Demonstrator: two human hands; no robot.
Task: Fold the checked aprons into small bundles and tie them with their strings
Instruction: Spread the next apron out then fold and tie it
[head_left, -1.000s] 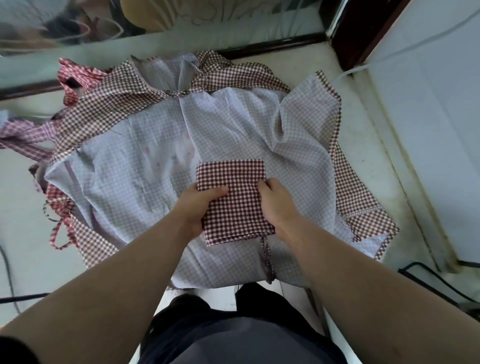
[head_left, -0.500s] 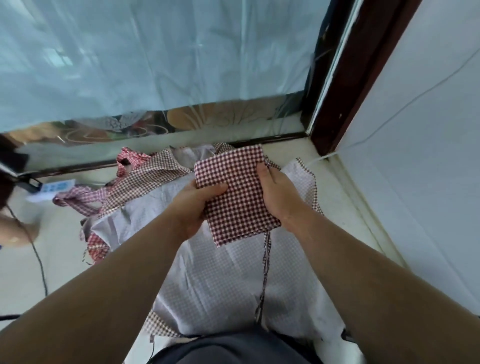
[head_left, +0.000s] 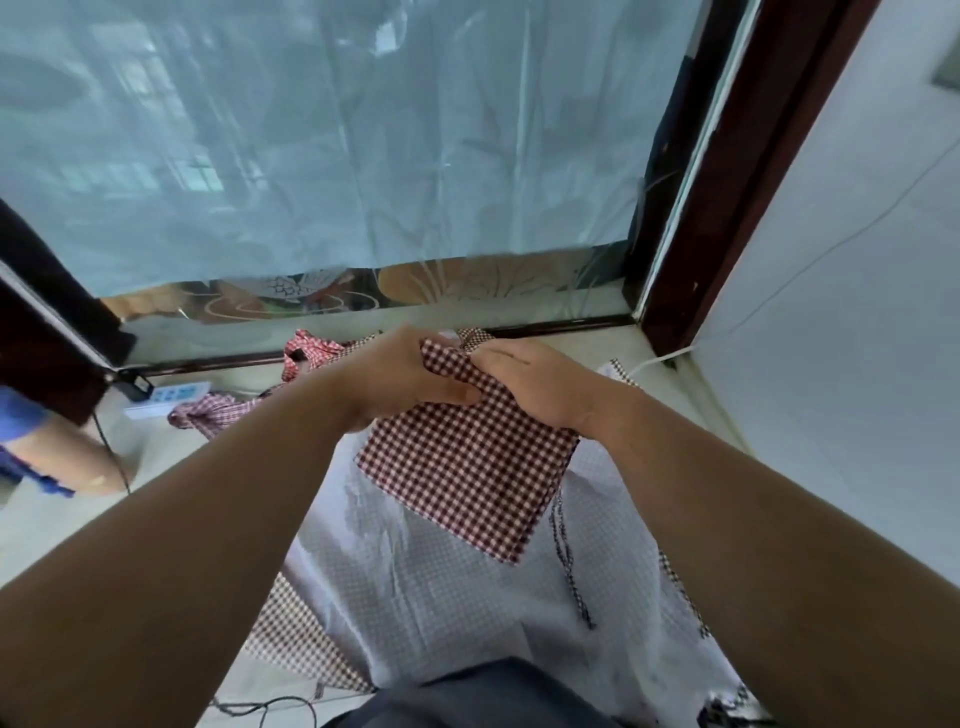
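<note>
Above the floor (head_left: 47, 525), before the glass door (head_left: 363, 156), I hold the folded apron (head_left: 467, 467) lifted clear of a pale spread apron (head_left: 441, 597). My left hand (head_left: 400, 379) pinches its upper edge, thumb on top. My right hand (head_left: 530, 384) closes its fingers (head_left: 498, 358) over the same edge, just beside the left. The bundle hangs tilted, its lower corner free. One string (head_left: 566, 561) dangles from its right side. Risk, as I judge it: gripped only along the top, the layers may slide open under their own weight, and the loose string may snag on the cloth below before tying.
</note>
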